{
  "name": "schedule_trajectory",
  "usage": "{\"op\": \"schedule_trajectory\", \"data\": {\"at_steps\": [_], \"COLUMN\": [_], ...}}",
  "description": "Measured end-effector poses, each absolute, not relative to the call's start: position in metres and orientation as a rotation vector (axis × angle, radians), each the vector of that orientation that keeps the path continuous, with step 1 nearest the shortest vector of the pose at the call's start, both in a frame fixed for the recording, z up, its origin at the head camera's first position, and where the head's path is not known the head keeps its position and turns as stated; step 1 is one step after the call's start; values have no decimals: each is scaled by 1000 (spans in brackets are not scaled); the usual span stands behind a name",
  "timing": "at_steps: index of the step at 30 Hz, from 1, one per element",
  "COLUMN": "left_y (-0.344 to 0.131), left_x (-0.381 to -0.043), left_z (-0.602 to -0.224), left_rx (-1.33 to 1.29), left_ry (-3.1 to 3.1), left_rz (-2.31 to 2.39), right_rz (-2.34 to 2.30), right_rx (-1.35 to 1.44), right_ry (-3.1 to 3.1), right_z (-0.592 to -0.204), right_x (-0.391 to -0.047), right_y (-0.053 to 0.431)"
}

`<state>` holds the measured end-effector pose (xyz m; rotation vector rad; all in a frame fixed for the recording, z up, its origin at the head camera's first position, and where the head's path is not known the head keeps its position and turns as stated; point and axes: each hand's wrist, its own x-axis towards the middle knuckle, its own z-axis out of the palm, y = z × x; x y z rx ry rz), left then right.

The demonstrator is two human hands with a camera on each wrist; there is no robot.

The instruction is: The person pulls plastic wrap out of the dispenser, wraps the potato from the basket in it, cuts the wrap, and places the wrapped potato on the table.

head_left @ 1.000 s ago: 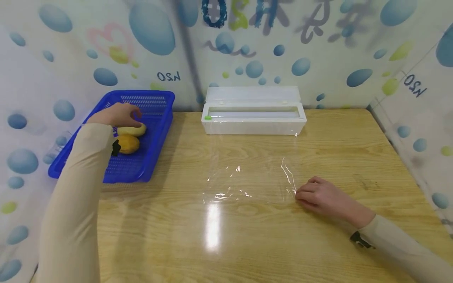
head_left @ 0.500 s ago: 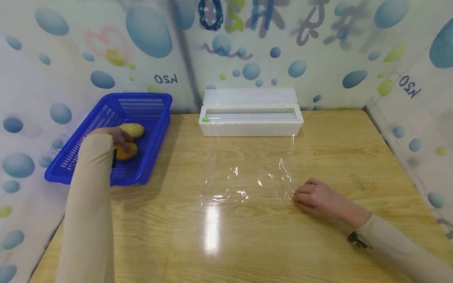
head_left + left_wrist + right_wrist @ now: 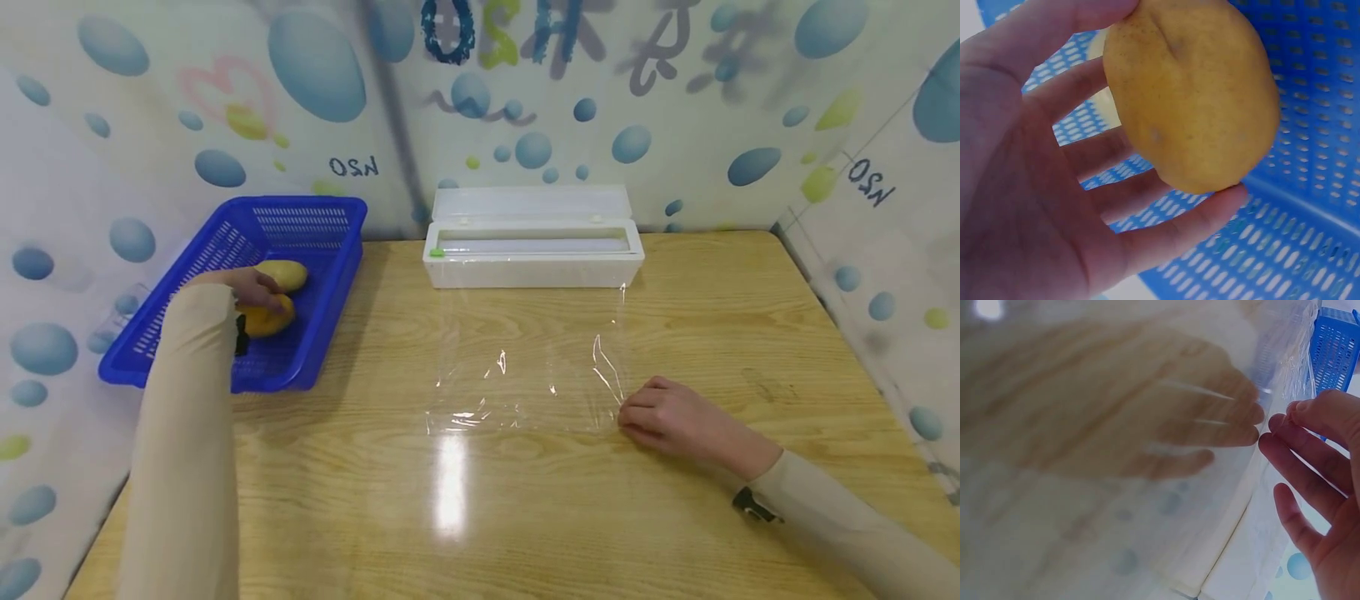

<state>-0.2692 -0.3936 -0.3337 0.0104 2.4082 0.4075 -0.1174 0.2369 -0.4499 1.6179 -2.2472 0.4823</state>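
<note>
Inside the blue basket (image 3: 343,292), my left hand (image 3: 242,286) holds a yellow-brown potato (image 3: 272,318). The left wrist view shows the thumb and fingers around this potato (image 3: 1194,100). A paler potato (image 3: 287,273) lies just behind it, mostly hidden in the wrist view. At the table's right, my right hand (image 3: 678,421) pinches the near right corner of a clear sheet of plastic wrap (image 3: 525,375). The right wrist view has thumb and index fingertip of the right hand (image 3: 1319,456) together at the film's edge. Film stretches back to a white wrap dispenser (image 3: 532,273).
The dispenser's lid (image 3: 532,202) stands raised against the patterned wall (image 3: 510,125). A green slider (image 3: 437,252) sits at its front left. The wooden table (image 3: 360,500) extends in front of the film. Walls border the table left and right.
My left hand has come down from above the paler potato onto the yellow-brown one and taken hold of it. My right hand stays at the film's corner.
</note>
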Motion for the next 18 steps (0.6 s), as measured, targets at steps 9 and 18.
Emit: {"op": "schedule_trajectory", "data": {"at_steps": [9, 18], "left_y": [-370, -340], "left_x": [-261, -250], "left_z": [-303, -265], "left_rx": [263, 435], "left_ry": [2658, 2752], "left_rz": [215, 44], "right_rz": [511, 514], "right_rx": [1599, 1579], "right_ry": [-2204, -2253], "right_z": [-450, -446], "right_x": [-118, -116], "right_y": [239, 241]}}
